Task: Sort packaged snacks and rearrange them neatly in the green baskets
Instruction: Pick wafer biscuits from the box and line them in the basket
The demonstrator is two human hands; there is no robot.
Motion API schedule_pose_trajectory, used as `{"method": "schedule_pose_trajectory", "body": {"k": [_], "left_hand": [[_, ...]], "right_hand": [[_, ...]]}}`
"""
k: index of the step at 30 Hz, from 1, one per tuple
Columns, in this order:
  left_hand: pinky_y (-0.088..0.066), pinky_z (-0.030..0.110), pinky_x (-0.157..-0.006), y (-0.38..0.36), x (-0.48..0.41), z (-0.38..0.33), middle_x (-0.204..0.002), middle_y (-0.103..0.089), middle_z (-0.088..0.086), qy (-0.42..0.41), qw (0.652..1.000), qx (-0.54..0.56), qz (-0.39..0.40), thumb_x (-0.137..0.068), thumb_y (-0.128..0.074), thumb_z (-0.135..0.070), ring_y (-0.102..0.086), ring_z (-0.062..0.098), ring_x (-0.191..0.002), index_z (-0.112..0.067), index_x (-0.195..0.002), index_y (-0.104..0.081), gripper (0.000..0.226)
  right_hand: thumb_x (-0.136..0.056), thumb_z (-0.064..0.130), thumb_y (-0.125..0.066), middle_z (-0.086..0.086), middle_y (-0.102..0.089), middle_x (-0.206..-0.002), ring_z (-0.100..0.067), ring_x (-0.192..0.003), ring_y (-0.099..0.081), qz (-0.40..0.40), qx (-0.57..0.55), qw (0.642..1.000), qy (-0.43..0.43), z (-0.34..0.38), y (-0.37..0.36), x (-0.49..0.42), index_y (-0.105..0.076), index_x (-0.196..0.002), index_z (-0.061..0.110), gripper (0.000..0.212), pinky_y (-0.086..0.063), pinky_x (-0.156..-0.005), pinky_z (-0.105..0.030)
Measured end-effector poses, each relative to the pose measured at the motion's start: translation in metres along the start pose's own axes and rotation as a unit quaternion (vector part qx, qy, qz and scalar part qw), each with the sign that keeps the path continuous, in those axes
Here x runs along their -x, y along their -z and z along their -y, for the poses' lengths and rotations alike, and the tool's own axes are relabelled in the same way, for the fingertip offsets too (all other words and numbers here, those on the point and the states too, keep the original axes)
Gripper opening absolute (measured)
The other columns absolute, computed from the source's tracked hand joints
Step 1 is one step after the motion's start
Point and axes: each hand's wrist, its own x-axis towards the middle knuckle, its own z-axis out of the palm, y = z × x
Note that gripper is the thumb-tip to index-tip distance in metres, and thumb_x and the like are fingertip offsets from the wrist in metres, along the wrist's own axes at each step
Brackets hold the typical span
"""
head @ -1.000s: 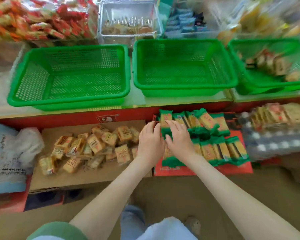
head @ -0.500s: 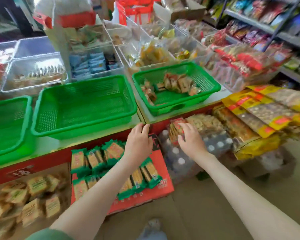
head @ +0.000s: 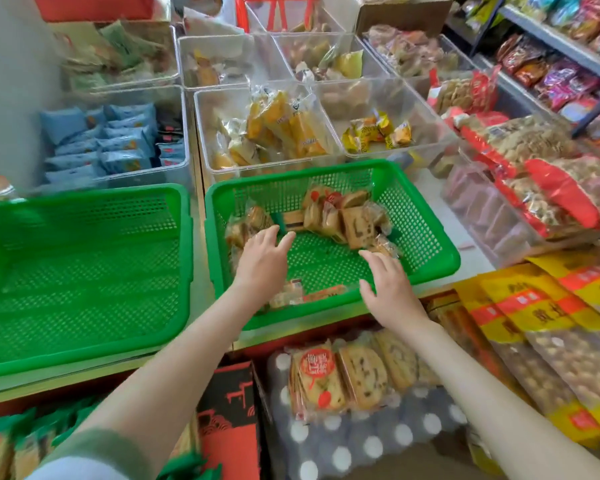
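Left hand (head: pixel 262 258), right hand (head: pixel 388 289) now over green basket (head: pixel 426 216), seemingly loose

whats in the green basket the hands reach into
Clear-wrapped brown cake slices piled at the far side of the green perforated plastic basket, a few packets by its near wall. The left hand hides whatever lies under it.

A pale shop surface with a red front edge (head: pixel 430 192) runs across the scene. Behind it stand rows of clear plastic bins (head: pixel 430 133), with a brown cardboard box (head: pixel 395 15) farther back. To its right rises a grey metal shelf (head: pixel 555 43); to its left, a plain whitish wall (head: pixel 11 81). Below it shows tan floor (head: pixel 444 462). The light is bright and even.
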Motion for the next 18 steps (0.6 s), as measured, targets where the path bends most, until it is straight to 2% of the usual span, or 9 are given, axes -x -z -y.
{"method": "schedule_pose_trajectory", "body": {"k": [4, 7, 10, 13, 18], "left_hand": [[-0.016, 0.042, -0.116, -0.027, -0.048, 0.011, -0.151, -0.029, 0.019, -0.039, 0.991, -0.113, 0.063, -0.093, -0.048, -0.008, -0.024, 0.033, -0.139, -0.019, -0.154, -0.015, 0.071], [-0.008, 0.049, -0.118, -0.037, -0.065, 0.026, -0.153, -0.026, 0.017, -0.025, 0.969, -0.209, 0.128, -0.095, -0.048, -0.014, -0.019, 0.034, -0.142, -0.023, -0.154, -0.013, 0.07], [-0.003, 0.054, -0.119, -0.039, -0.067, 0.035, -0.159, -0.016, 0.011, -0.036, 0.945, -0.26, 0.195, -0.097, -0.048, -0.02, -0.012, 0.032, -0.146, -0.026, -0.154, -0.014, 0.067], [-0.004, 0.054, -0.118, -0.04, -0.067, 0.035, -0.159, -0.016, 0.011, -0.054, 0.94, -0.275, 0.194, -0.097, -0.049, -0.024, -0.012, 0.031, -0.146, -0.027, -0.153, -0.017, 0.065], [-0.021, 0.049, -0.113, -0.034, -0.07, 0.026, -0.144, -0.037, 0.017, -0.059, 0.947, -0.272, 0.162, -0.093, -0.055, -0.017, -0.034, 0.034, -0.13, -0.021, -0.14, -0.042, 0.049]], "right_hand": [[-0.093, 0.018, -0.055, -0.015, -0.036, -0.145, -0.033, -0.132, -0.033, 0.038, 0.062, 0.997, 0.015, -0.028, -0.006, -0.057, -0.027, -0.149, 0.007, 0.064, -0.025, -0.111, -0.04], [-0.097, 0.026, -0.048, -0.012, -0.011, -0.158, -0.032, -0.141, -0.016, 0.099, 0.123, 0.987, -0.009, -0.038, -0.013, -0.093, -0.002, -0.154, 0.023, 0.074, -0.023, -0.112, -0.045], [-0.098, 0.033, -0.046, -0.012, 0.009, -0.16, -0.036, -0.145, -0.003, 0.153, 0.157, 0.975, -0.039, -0.043, -0.023, -0.121, 0.009, -0.152, 0.033, 0.078, -0.021, -0.114, -0.05], [-0.1, 0.038, -0.044, -0.01, 0.02, -0.159, -0.04, -0.146, 0.005, 0.186, 0.149, 0.969, -0.07, -0.046, -0.032, -0.139, 0.012, -0.151, 0.038, 0.075, -0.016, -0.115, -0.053], [-0.099, 0.026, -0.046, -0.015, 0.017, -0.159, -0.047, -0.143, -0.003, 0.175, 0.161, 0.969, -0.072, -0.044, -0.041, -0.147, 0.008, -0.152, 0.038, 0.076, -0.021, -0.113, -0.053]]}}
